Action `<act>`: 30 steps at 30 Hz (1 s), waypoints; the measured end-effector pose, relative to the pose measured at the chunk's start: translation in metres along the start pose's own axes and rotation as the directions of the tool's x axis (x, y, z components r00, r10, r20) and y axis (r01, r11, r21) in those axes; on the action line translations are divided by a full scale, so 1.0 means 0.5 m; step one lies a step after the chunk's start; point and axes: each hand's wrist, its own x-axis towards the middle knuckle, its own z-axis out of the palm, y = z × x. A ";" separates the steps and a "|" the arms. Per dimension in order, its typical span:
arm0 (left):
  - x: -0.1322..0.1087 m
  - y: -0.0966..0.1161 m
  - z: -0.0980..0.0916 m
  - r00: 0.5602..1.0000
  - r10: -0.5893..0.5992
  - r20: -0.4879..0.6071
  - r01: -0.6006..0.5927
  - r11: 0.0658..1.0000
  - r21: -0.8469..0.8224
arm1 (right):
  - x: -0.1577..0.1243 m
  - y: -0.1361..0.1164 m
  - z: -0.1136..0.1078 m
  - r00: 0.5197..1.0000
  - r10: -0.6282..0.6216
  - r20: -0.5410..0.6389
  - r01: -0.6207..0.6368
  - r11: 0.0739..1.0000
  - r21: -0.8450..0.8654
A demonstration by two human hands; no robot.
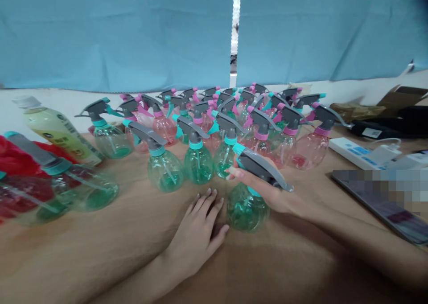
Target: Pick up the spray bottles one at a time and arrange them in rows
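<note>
Right hand (pixel 269 192): I read its fingers as curled round the neck of a green spray bottle (pixel 247 212), under the grey trigger head (pixel 262 166); I cannot tell whether the base touches the desk (pixel 130 228). This bottle is just right of the left hand (pixel 199 228), which lies palm down, fingers slightly spread. Far side: I log upright green and pink spray bottles (pixel 198 163), closely grouped. Right: dark phone (pixel 371 201), white power strip (pixel 354 152).
</note>
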 end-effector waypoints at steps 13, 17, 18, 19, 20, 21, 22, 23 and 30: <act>0.000 0.001 0.003 1.000 -0.008 -0.024 0.007 0.999 -0.034 | -0.003 -0.006 0.014 0.998 0.055 0.009 -0.056 0.966 0.251; -0.001 0.001 0.003 1.000 -0.009 -0.022 0.008 0.999 -0.039 | -0.005 0.001 0.014 0.998 0.061 0.027 -0.066 0.960 0.271; -0.001 0.000 0.003 1.000 -0.010 -0.019 0.009 0.999 -0.038 | -0.005 0.002 0.014 0.998 0.054 0.026 -0.059 0.960 0.275; -0.001 0.000 0.003 1.000 -0.010 -0.016 0.009 0.999 -0.035 | -0.005 0.003 0.014 0.999 0.047 0.024 -0.051 0.958 0.281; -0.001 -0.001 0.003 1.000 -0.010 -0.014 0.010 0.999 -0.032 | -0.005 0.004 0.013 0.999 0.042 0.024 -0.047 0.958 0.284; -0.001 -0.001 0.003 1.000 -0.011 -0.013 0.011 1.000 -0.029 | -0.005 0.003 0.013 0.999 0.041 0.027 -0.047 0.958 0.284; -0.001 -0.001 0.003 1.000 -0.013 -0.010 0.013 1.000 -0.025 | -0.005 0.002 0.012 0.999 0.040 0.025 -0.046 0.958 0.282; 0.000 -0.001 0.003 1.000 -0.014 -0.010 0.014 1.000 -0.022 | -0.005 0.001 0.012 0.999 0.040 0.022 -0.044 0.959 0.281; -0.002 0.000 0.003 0.999 -0.005 -0.045 0.003 0.998 -0.057 | -0.003 -0.001 0.014 0.999 0.030 0.017 -0.034 0.954 0.296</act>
